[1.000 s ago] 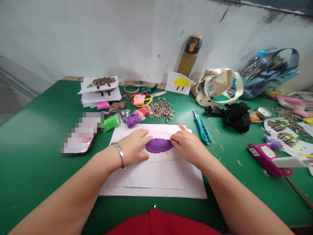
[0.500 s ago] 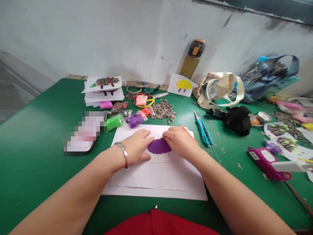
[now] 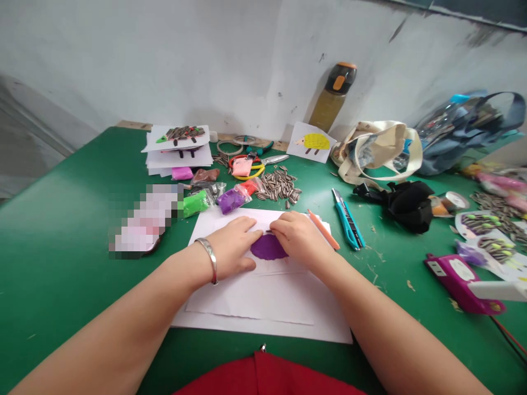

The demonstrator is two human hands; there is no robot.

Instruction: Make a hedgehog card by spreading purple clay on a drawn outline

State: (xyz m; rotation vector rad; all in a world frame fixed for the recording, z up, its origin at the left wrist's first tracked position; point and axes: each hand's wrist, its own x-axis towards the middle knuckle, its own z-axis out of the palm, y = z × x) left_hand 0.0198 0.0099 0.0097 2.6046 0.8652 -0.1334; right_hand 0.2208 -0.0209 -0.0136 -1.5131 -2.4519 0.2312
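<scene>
Left hand [image 3: 233, 247], open and flat on white paper [image 3: 247, 302], silver bangle [image 3: 208, 258] at the wrist; right hand [image 3: 298, 238], fingers curled, pressing the top edge of a purple clay half-disc [image 3: 268, 247] lying on the sheet between them, nothing gripped. Orange stick [image 3: 324, 229] lies at the sheet's upper right corner, just beside the right hand; teal utility knife [image 3: 349, 219] sits right of the paper on the green tabletop [image 3: 61, 263], which runs open to the left of the sheet. White label [image 3: 461, 270] on a magenta case [image 3: 442, 274] is too small to read.

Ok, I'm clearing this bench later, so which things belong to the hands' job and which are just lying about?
Job: left hand, right hand, purple clay, white paper sheets.

Lying about: teal utility knife, water bottle, canvas tote bag, black fabric bundle.
</scene>
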